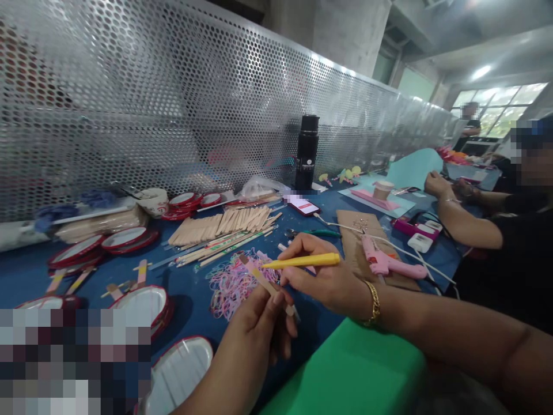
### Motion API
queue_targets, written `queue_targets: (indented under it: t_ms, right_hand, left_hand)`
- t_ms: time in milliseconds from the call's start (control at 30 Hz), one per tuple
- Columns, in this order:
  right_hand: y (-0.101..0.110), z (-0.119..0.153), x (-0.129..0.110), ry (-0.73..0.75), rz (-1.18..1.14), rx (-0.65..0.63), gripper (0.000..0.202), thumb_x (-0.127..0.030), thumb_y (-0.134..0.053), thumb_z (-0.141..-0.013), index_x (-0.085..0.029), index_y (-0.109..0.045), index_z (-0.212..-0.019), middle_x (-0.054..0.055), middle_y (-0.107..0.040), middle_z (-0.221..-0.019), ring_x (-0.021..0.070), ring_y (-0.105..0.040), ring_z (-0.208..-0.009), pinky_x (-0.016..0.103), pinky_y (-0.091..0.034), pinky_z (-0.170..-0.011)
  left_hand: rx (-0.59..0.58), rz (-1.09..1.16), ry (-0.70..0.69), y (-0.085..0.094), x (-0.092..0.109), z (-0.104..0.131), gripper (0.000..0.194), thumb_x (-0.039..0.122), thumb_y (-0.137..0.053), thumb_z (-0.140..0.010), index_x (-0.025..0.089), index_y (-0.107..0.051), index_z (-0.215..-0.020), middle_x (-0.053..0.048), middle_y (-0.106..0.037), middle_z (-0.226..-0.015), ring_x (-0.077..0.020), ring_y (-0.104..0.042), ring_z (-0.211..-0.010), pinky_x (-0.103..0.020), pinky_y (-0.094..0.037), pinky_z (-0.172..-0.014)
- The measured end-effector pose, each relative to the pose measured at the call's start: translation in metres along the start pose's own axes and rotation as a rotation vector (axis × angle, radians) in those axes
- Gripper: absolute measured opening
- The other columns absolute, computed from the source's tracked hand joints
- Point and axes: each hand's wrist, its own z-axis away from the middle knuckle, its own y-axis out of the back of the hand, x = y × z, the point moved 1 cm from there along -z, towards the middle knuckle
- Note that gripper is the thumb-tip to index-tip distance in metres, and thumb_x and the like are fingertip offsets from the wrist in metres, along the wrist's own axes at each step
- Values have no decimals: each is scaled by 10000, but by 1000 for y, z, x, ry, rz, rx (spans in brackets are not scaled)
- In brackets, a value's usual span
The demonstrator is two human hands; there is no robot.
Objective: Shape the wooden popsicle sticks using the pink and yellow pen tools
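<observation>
My left hand (263, 323) is closed around a wooden craft stick (261, 278), with a brown patch at its upper end and a yellow band below that. Between the fingers of my right hand (322, 282) is a slim yellow pen-like tool (302, 261). Its narrow tip points left and lies at the stick's yellow band; whether it touches, I cannot tell. Behind and below the stick spreads a heap of colourful rubber bands (233, 282). Farther back lies a pile of plain craft sticks (224, 225).
Red-rimmed white discs (140, 305) cover the table's left side. A black bottle (307, 153), a phone (303, 204) and a pink glue gun (389, 262) with a cord stand or lie beyond. A green block (354, 369) is under my right forearm. A co-worker's arm (466, 216) is at right.
</observation>
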Motion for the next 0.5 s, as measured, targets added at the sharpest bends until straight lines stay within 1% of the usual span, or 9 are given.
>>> queue_targets:
  t_ms: [33, 100, 167, 233, 333, 433, 500]
  right_hand:
    - [0, 0, 0, 1, 20, 2, 51, -192, -654, -812, -194, -607, -831, -17, -655, -733, 115, -602, -679, 250, -493, -659]
    - [0, 1, 1, 9, 76, 2, 103, -238, -644, -835, -192, -591, -759, -22, -635, -691, 107, -571, -638, 244, -467, -625]
    - [0, 2, 2, 24, 123, 16, 117, -231, -633, -834, -193, -583, -736, -21, -622, -691, 107, -555, -635, 243, -456, -617]
    - [0, 2, 3, 32, 103, 36, 42, -196, -623, -820, -199, -589, -795, -18, -620, -736, 108, -556, -652, 240, -463, -615]
    - [-1, 2, 4, 42, 31, 33, 90, -180, -614, -819, -207, -603, -904, -13, -618, -795, 109, -567, -685, 232, -479, -620]
    - [-2, 2, 4, 46, 50, 0, 39, -234, -626, -848, -203, -623, -872, -7, -632, -775, 114, -579, -688, 244, -484, -637]
    - [-3, 2, 4, 26, 83, -15, 84, -278, -640, -856, -199, -621, -838, -1, -648, -761, 122, -586, -686, 258, -483, -643]
  left_hand:
    - [2, -1, 3, -1, 1, 0, 407, 592, -614, -804, 194, -526, -784, 54, -596, -532, -50, -450, -334, -145, -263, -316]
    - [2, -7, 15, -2, 3, 0, 428, 608, -630, -778, 192, -526, -768, 52, -590, -521, -52, -447, -331, -151, -271, -320]
    - [7, -16, 27, -3, 5, 0, 441, 618, -645, -752, 193, -526, -758, 51, -584, -511, -57, -447, -328, -158, -273, -322]
    - [9, -26, 38, -3, 6, 0, 443, 621, -650, -742, 196, -526, -758, 49, -585, -510, -63, -454, -332, -162, -274, -324]
    - [-1, -20, 36, -2, 5, 0, 444, 628, -635, -755, 199, -523, -761, 48, -588, -518, -62, -450, -330, -161, -260, -318]
    - [-9, -26, 15, -2, 3, 0, 441, 624, -625, -777, 196, -524, -754, 44, -592, -537, -57, -458, -344, -155, -270, -323]
    - [-6, -38, 9, -2, 3, 1, 446, 627, -624, -779, 195, -522, -745, 40, -596, -544, -59, -465, -353, -157, -285, -329]
